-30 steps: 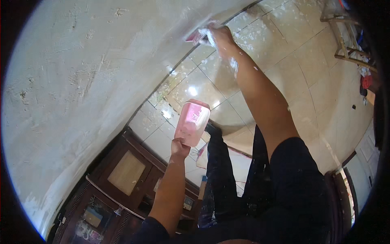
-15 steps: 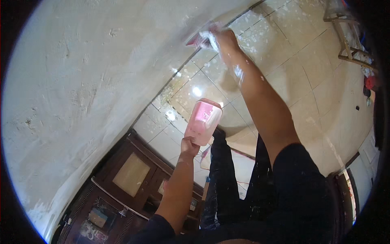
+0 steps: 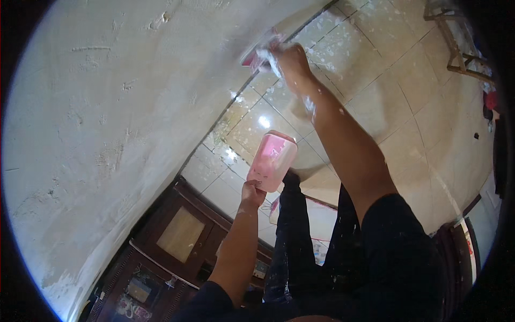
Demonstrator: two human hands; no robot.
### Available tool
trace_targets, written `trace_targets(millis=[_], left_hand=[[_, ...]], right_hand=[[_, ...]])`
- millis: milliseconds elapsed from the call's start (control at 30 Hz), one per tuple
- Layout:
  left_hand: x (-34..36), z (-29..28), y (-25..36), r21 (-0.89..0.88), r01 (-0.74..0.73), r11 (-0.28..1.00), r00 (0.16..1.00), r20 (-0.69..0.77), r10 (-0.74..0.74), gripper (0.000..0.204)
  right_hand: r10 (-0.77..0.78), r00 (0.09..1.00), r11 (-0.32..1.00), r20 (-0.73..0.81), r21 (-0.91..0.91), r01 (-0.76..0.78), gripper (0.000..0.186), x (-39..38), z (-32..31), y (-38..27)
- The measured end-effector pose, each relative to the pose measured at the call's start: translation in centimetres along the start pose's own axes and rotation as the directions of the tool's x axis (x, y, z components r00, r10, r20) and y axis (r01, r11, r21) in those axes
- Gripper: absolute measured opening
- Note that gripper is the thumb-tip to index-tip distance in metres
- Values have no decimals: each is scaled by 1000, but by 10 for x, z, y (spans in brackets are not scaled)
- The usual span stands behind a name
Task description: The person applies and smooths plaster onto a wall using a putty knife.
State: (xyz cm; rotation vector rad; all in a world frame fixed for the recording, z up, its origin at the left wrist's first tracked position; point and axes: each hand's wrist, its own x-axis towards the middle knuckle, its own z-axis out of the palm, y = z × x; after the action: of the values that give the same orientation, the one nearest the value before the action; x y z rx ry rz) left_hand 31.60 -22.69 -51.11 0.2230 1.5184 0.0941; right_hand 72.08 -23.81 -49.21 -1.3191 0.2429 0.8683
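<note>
My left hand (image 3: pixel 252 193) grips the lower end of a pink, rectangular plastic container (image 3: pixel 272 160), which has white smears on it. Higher up, my right hand (image 3: pixel 284 58) is closed on a pink flat tool (image 3: pixel 250 59) at the white wall (image 3: pixel 102 107), near where it meets the floor. That hand and tool are blurred, and white material coats the fingers and streaks the forearm. The tool's exact shape is hard to make out. The wall surface is pitted and patchy.
Below lies a tiled floor (image 3: pixel 391 123) with white spatters, where my legs and a foot show. A dark wooden cabinet (image 3: pixel 161 252) stands along the wall at lower left. A wooden frame (image 3: pixel 458 67) and red items (image 3: pixel 491 101) are at upper right, a dark doorframe at lower right.
The view has shifted slightly, so the floor appears further right. My left hand and container have moved a little right. My right hand and tool have moved slightly down and left along the wall.
</note>
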Motion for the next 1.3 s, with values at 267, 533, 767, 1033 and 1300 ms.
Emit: trace_targets(millis=[267,533,767,1033,1300], left_hand=[[4,37,-16,92,18,996,999,48,-22,61],[6,46,-12,62,21,998,1000,14,-22,58],[23,42,-19,95,46,994,998,-52,-41,64],[37,12,-13,48,-51,998,996,82,47,60],[59,-27,-12,90,-17,996,994,112,7,56]], right_hand=[[206,970,977,-133,-22,-210,20,11,-64,90],[-162,986,957,-40,-249,147,24,-14,-7,-1],[249,969,967,-4,57,-248,20,-11,-45,103],[-76,997,952,-34,294,83,18,-10,23,-4],[282,949,933,-138,271,-238,26,15,-25,149]])
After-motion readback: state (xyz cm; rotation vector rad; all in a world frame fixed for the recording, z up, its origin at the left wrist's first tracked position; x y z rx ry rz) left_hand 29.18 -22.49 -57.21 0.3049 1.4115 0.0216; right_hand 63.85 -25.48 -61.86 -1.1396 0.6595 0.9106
